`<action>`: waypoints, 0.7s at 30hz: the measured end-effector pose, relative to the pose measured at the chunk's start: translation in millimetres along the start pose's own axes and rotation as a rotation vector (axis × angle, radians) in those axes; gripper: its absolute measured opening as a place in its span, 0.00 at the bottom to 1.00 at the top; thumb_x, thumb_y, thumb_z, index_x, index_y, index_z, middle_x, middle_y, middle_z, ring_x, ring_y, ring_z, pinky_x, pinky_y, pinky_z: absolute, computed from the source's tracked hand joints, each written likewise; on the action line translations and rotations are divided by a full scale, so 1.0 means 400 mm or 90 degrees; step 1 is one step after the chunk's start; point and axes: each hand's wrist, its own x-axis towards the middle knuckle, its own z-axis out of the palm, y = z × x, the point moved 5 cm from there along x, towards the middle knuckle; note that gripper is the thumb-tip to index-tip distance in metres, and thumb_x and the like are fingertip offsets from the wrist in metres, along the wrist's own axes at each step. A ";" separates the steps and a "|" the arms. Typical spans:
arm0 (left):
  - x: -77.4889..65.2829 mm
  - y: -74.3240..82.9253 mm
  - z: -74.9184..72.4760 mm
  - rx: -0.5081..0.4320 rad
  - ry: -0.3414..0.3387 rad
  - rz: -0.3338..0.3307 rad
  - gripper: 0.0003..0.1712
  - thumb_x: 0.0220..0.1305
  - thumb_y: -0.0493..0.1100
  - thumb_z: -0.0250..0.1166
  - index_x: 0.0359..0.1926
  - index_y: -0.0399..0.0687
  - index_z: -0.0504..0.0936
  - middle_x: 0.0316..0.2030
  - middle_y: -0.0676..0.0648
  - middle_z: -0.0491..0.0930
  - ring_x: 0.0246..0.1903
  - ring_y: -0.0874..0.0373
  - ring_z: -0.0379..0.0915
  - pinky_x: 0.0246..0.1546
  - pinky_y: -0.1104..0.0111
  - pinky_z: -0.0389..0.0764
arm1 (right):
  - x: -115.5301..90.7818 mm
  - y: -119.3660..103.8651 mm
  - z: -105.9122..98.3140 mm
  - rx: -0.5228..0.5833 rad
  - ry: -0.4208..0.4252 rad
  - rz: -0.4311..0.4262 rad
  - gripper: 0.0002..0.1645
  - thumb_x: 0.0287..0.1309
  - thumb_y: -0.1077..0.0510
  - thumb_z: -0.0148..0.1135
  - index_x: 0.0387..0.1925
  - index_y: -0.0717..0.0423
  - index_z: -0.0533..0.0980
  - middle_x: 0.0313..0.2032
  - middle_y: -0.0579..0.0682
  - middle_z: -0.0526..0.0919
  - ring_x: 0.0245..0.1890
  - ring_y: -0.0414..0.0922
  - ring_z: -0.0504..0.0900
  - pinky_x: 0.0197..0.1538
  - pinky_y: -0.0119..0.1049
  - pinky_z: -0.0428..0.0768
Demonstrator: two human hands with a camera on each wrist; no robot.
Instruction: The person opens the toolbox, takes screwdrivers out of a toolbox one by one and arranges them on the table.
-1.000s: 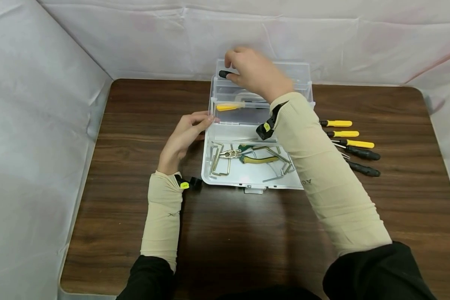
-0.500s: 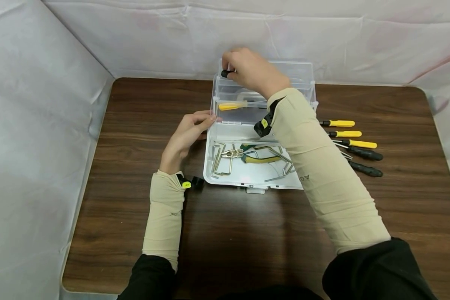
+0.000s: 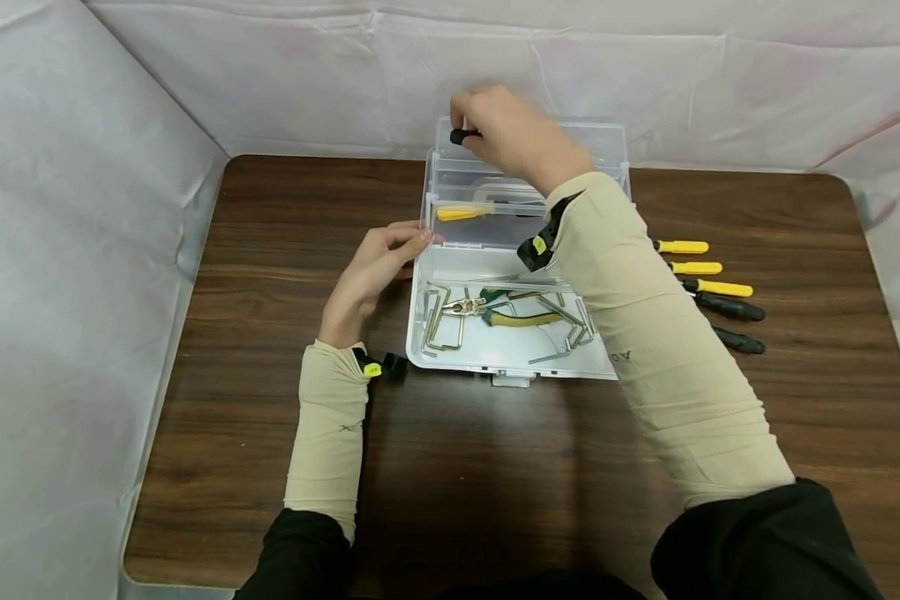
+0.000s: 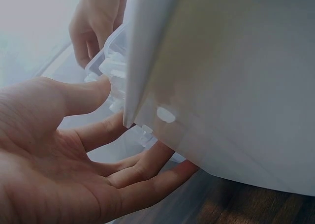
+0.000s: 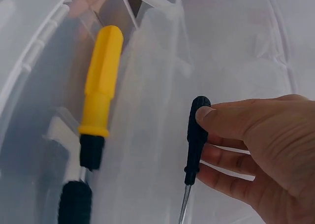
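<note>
Over the rear half of the toolbox (image 3: 487, 354), right hand (image 3: 513, 137) pinches black screwdriver (image 5: 196, 135), shaft (image 5: 184, 202) pointing toolbox's right; left hand (image 3: 371, 271) loosely touches toolbox's left edge.

On our brown wooden worktop (image 3: 225, 417) we see green-and-yellow-handled pliers (image 3: 467, 307) between L-shaped metal hex keys (image 3: 560, 311) in a white rectangular plastic box (image 3: 480, 350), its clear plastic lid (image 3: 592, 137) behind, and black- and yellow-handled screwdrivers (image 3: 726, 288) to its right.

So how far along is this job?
Seemingly done: pliers, hex keys and a yellow-handled screwdriver lie in the box. In progress: the right hand pinches a black-handled tool. Apparently left: three yellow-handled tools and two black-handled ones on the table.
</note>
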 end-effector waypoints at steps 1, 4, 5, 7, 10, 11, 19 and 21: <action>0.000 0.000 0.000 0.001 0.001 0.000 0.23 0.80 0.49 0.58 0.60 0.36 0.84 0.76 0.48 0.66 0.73 0.50 0.66 0.65 0.46 0.77 | -0.003 0.001 -0.004 0.000 0.001 0.002 0.14 0.75 0.64 0.57 0.56 0.67 0.76 0.55 0.64 0.82 0.56 0.58 0.79 0.64 0.50 0.76; 0.002 -0.001 0.000 -0.001 0.002 0.000 0.23 0.80 0.49 0.58 0.60 0.35 0.84 0.76 0.48 0.65 0.73 0.50 0.64 0.66 0.45 0.76 | -0.013 0.006 -0.013 -0.004 0.004 0.006 0.13 0.75 0.64 0.57 0.56 0.67 0.75 0.56 0.64 0.81 0.57 0.59 0.78 0.66 0.51 0.75; 0.003 -0.002 0.001 -0.002 0.003 0.000 0.23 0.80 0.49 0.58 0.60 0.35 0.84 0.76 0.48 0.65 0.74 0.50 0.64 0.66 0.45 0.76 | -0.016 0.008 -0.015 -0.006 0.005 0.007 0.13 0.75 0.64 0.57 0.56 0.67 0.75 0.56 0.64 0.81 0.57 0.59 0.78 0.66 0.51 0.75; 0.005 -0.003 0.002 -0.004 0.004 -0.001 0.23 0.80 0.48 0.58 0.60 0.34 0.84 0.76 0.47 0.65 0.74 0.50 0.64 0.66 0.45 0.76 | -0.025 0.013 -0.020 -0.005 0.011 0.009 0.13 0.75 0.64 0.57 0.55 0.67 0.75 0.55 0.64 0.81 0.58 0.60 0.78 0.66 0.51 0.74; 0.005 -0.004 0.002 -0.002 0.004 -0.003 0.23 0.80 0.48 0.59 0.60 0.34 0.84 0.77 0.47 0.65 0.74 0.50 0.63 0.66 0.45 0.76 | -0.042 0.021 -0.028 -0.005 0.017 0.017 0.13 0.75 0.65 0.57 0.56 0.67 0.75 0.56 0.65 0.81 0.58 0.60 0.78 0.65 0.52 0.75; 0.005 -0.004 0.002 -0.002 0.004 -0.004 0.23 0.80 0.48 0.59 0.60 0.34 0.84 0.77 0.47 0.65 0.74 0.50 0.63 0.66 0.45 0.76 | -0.048 0.023 -0.031 -0.006 0.018 0.019 0.14 0.75 0.65 0.56 0.57 0.67 0.75 0.56 0.65 0.81 0.58 0.61 0.78 0.65 0.52 0.75; 0.004 -0.002 -0.002 0.003 0.006 -0.004 0.23 0.80 0.49 0.59 0.60 0.35 0.84 0.77 0.47 0.65 0.75 0.49 0.62 0.67 0.43 0.75 | -0.100 0.032 -0.048 -0.023 0.021 0.035 0.16 0.76 0.63 0.56 0.59 0.67 0.75 0.56 0.67 0.80 0.56 0.62 0.79 0.63 0.55 0.77; 0.003 -0.002 -0.002 0.000 0.006 -0.004 0.23 0.80 0.48 0.59 0.60 0.34 0.84 0.77 0.47 0.65 0.75 0.49 0.62 0.67 0.43 0.75 | -0.114 0.032 -0.051 -0.028 0.020 0.039 0.16 0.77 0.63 0.55 0.59 0.67 0.74 0.56 0.67 0.79 0.56 0.63 0.78 0.62 0.56 0.77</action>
